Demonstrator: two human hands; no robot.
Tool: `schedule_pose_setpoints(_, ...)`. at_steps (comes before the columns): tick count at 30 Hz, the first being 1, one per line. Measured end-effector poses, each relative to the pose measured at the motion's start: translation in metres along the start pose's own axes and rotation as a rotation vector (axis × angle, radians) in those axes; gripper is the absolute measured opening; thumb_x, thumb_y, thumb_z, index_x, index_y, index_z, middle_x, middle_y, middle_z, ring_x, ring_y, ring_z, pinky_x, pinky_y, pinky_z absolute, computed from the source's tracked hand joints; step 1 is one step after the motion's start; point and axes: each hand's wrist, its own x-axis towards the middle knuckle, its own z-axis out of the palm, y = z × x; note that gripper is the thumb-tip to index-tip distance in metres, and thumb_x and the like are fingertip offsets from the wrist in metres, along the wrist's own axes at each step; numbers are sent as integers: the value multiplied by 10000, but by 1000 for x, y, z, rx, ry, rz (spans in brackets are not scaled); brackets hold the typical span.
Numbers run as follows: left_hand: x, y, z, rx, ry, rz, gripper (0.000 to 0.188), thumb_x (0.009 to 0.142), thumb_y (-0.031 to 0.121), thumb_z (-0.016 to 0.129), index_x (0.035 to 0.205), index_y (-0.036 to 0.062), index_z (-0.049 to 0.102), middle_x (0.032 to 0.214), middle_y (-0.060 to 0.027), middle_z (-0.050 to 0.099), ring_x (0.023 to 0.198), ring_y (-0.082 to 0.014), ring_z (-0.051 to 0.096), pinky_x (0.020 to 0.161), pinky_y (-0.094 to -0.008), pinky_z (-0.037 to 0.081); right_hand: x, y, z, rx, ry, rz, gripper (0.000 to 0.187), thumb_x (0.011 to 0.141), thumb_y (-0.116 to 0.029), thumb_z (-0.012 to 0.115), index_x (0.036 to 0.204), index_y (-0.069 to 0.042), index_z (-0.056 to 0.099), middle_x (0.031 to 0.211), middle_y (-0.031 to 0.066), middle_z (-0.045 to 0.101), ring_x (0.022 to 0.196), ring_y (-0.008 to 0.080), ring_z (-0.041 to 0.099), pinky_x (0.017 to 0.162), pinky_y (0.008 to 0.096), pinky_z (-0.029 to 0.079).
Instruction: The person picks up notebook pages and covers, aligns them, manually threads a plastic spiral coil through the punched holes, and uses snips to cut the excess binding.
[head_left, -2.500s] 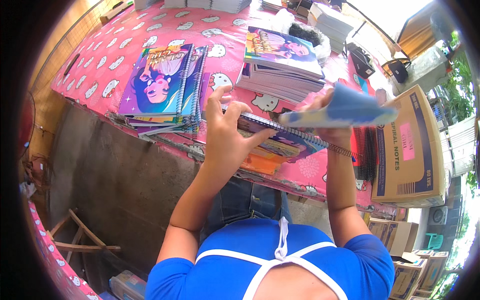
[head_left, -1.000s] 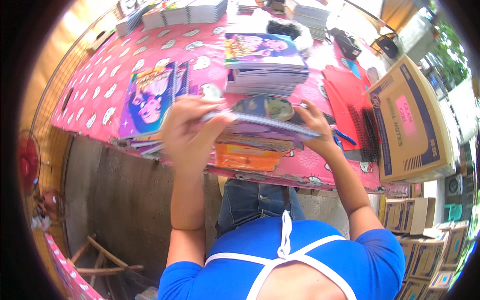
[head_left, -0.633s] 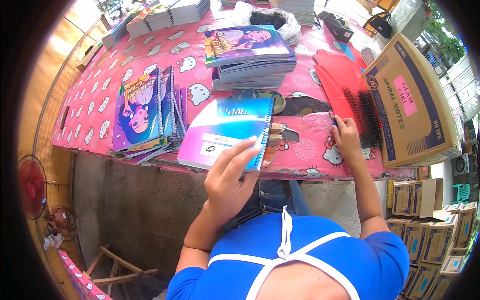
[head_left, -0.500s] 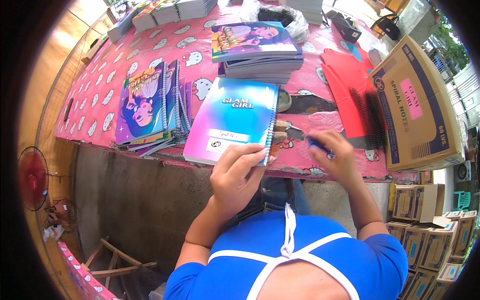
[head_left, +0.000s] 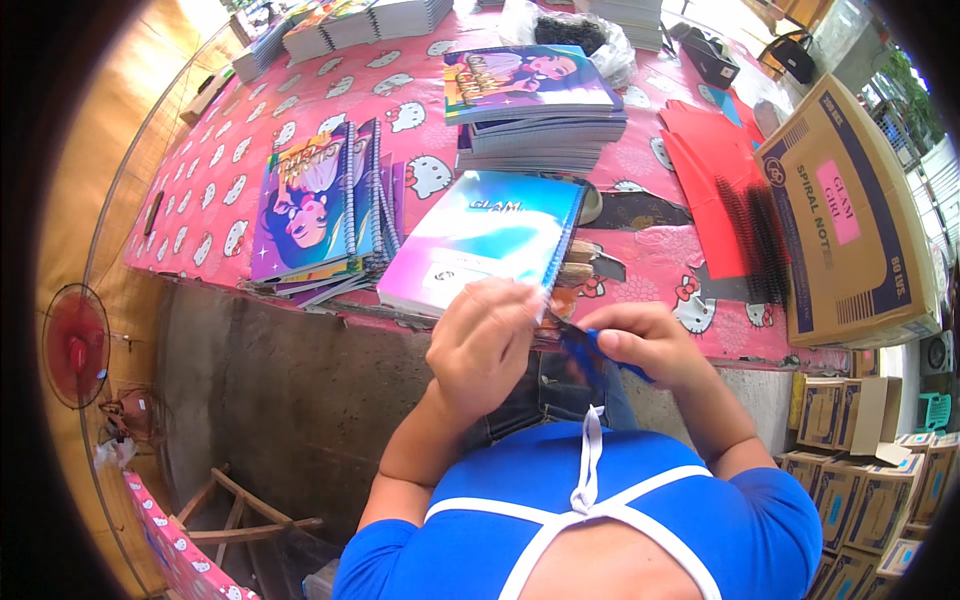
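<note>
A spiral notebook [head_left: 480,235] with a shiny blue, pink and white back cover is tilted at the table's front edge. My left hand [head_left: 485,335] grips its near corner beside the spiral binding. In my right hand [head_left: 645,345] are blue-handled pliers [head_left: 585,350], slightly blurred; their dark tip reaches the binding's near end by my left fingertips. Left of the notebook leans a small pile of spiral notebooks [head_left: 305,205] with illustrated covers. Behind it stands a taller notebook stack [head_left: 535,130].
At the right, a cardboard box [head_left: 850,220] stands beside red sheets [head_left: 705,190] and loose black spiral coils [head_left: 755,240]. More notebook stacks [head_left: 365,25] and a plastic bag [head_left: 615,60] with dark contents are at the back. The pink patterned table cover [head_left: 220,200] is torn near the middle.
My right hand has brought the pliers left and down to the notebook's near binding corner. My left hand has tilted the notebook, lifting its spiral side. The whole view has shifted slightly.
</note>
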Motion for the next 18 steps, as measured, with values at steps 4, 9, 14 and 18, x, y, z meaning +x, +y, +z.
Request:
schedule_pose_setpoints(4,35,-56,-41,-131,640,-245,200,815,3,698,813,38,501,973,-141,674,753,-113,618,622,-247,507,5,17,-91,-1034,799,-527,295,796,-151,697,1039,8,641,989,141,656,887,230,638,798,345,493)
schedule_pose_setpoints(9,12,-155,-116,0,1116,-550,231,815,52,722,801,-1,497,849,-122,626,679,-122,586,568,-219,467,-9,47,-184,-1601,913,-289,341,757,-244,741,963,13,652,1109,181,604,1050,351,567,919,438,432)
schedule_pose_setpoints(14,-18,-191,-123,662,947,-724,394,777,314,777,861,-9,566,908,-118,628,870,-234,613,762,-378,483,104,-23,-101,-1393,609,-830,278,748,-211,731,965,-50,668,1148,183,587,1107,355,537,938,446,423)
schedule_pose_setpoints(18,22,-128,-85,588,775,-383,481,794,230,767,1128,-9,517,1198,-124,521,1167,-224,476,1035,-388,320,202,-65,-31,-1556,388,-1107,264,728,-122,675,989,-82,670,1092,154,589,1043,338,556,951,444,427)
